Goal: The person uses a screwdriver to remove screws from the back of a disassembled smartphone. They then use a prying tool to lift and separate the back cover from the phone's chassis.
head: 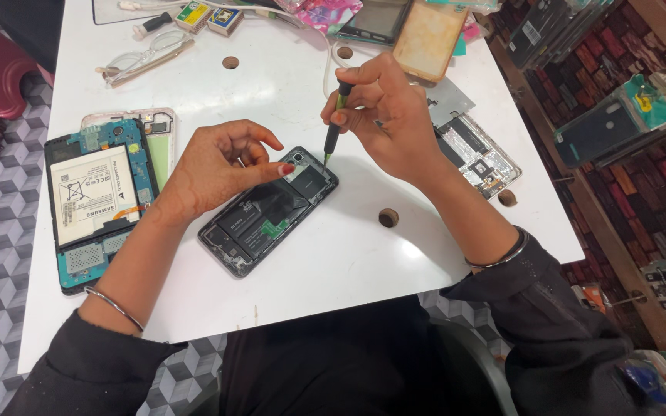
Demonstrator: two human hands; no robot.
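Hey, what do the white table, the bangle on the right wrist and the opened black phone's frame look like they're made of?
White table: smooth laminate or painted board, faintly glossy. Thin bangle on the right wrist: probably metal, since it glints silver. Opened black phone: its frame looks like dark plastic or coated metal, scuffed at the lower corner; which one is unclear.

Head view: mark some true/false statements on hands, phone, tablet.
1. The right hand holds a screwdriver, tip down at the phone. True.
2. The phone has its back cover on. False: it lies open, insides showing.
3. The left hand rests on the phone's upper end. True.
4. The opened tablet lies right of the phone. False: it lies to the left, near the table edge.
5. The glasses are in the left hand. False: they lie at the table's far side.
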